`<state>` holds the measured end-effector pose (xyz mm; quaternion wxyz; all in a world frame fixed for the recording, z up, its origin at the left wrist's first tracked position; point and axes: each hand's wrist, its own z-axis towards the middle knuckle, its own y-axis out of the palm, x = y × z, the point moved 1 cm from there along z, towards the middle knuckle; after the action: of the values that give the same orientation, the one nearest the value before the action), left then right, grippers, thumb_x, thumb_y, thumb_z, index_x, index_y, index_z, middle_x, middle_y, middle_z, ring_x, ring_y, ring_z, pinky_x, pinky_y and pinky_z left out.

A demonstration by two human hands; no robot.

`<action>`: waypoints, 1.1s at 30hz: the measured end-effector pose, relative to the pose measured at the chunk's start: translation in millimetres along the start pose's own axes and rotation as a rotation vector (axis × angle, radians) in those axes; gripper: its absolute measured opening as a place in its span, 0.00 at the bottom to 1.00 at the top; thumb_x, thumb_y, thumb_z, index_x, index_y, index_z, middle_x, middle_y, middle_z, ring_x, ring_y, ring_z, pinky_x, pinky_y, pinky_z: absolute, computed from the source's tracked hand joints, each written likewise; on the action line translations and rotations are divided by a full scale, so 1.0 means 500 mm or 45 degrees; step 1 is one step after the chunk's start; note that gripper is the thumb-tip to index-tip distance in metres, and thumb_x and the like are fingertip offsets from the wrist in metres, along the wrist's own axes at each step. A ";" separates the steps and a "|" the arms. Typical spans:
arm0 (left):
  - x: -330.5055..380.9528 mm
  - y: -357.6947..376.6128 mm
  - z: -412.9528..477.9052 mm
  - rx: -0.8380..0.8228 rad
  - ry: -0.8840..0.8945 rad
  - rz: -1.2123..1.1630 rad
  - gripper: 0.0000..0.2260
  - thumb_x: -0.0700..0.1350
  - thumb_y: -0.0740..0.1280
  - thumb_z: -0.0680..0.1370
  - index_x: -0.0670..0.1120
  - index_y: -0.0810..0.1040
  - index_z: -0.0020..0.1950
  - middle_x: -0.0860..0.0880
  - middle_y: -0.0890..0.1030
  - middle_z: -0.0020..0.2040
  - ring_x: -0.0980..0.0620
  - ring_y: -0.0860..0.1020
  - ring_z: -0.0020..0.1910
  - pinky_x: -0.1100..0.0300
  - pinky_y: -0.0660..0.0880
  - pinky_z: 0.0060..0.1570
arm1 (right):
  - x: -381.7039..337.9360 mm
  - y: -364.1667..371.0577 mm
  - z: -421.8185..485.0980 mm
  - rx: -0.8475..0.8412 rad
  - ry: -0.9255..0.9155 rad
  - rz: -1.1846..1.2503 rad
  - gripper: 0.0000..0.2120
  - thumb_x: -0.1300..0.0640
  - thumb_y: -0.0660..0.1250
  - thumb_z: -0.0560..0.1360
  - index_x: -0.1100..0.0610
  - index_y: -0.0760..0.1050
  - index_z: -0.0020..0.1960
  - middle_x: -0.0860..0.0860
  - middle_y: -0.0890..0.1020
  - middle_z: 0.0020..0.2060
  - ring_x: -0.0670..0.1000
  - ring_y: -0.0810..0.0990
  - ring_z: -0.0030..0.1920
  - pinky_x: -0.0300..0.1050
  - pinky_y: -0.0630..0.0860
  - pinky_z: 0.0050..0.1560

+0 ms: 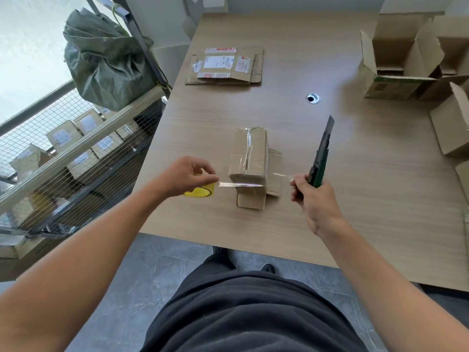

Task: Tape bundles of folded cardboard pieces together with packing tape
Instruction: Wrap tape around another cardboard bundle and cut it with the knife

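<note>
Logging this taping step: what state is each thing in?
Bundle: standing, taped over the top.
Tape roll: held up, partly unwound.
Strip: stretched across the bundle's near side, uncut.
Knife: blade out, pointing up.
Left hand: grips the tape roll.
Right hand: grips the knife.
Flat stack: lying flat, far side.
Boxes: open.

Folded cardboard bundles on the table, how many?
2: taped bundle between left hand and right hand; labelled stack farther back. Open boxes at right could hide more.
</note>
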<state>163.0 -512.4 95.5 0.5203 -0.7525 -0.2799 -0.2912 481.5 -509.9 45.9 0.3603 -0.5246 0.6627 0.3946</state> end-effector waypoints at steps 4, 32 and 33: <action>-0.028 -0.004 0.033 0.059 0.009 0.297 0.06 0.57 0.76 0.73 0.57 0.84 0.41 0.58 0.80 0.31 0.60 0.75 0.31 0.61 0.70 0.32 | 0.045 0.039 0.014 0.159 0.055 0.098 0.10 0.63 0.65 0.82 0.54 0.70 0.43 0.49 0.81 0.34 0.46 0.77 0.31 0.44 0.78 0.38; -0.169 0.088 0.186 0.116 0.277 0.517 0.18 0.61 0.54 0.78 0.54 0.80 0.52 0.48 0.84 0.44 0.41 0.80 0.45 0.55 0.65 0.39 | 0.137 0.106 0.158 0.157 -0.183 -0.830 0.05 0.49 0.65 0.82 0.42 0.72 0.47 0.53 0.80 0.46 0.57 0.80 0.48 0.57 0.79 0.51; -0.169 0.081 0.185 0.114 0.268 0.493 0.22 0.66 0.52 0.77 0.55 0.80 0.51 0.50 0.84 0.44 0.44 0.80 0.43 0.55 0.66 0.40 | 0.126 0.102 0.150 0.132 -0.280 -0.792 0.06 0.49 0.65 0.82 0.42 0.71 0.47 0.56 0.79 0.47 0.56 0.79 0.48 0.54 0.77 0.51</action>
<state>149.1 -447.0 -18.3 0.6258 -0.7337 -0.0871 -0.2501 424.5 -461.3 -35.2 0.5591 -0.6371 0.4471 0.2856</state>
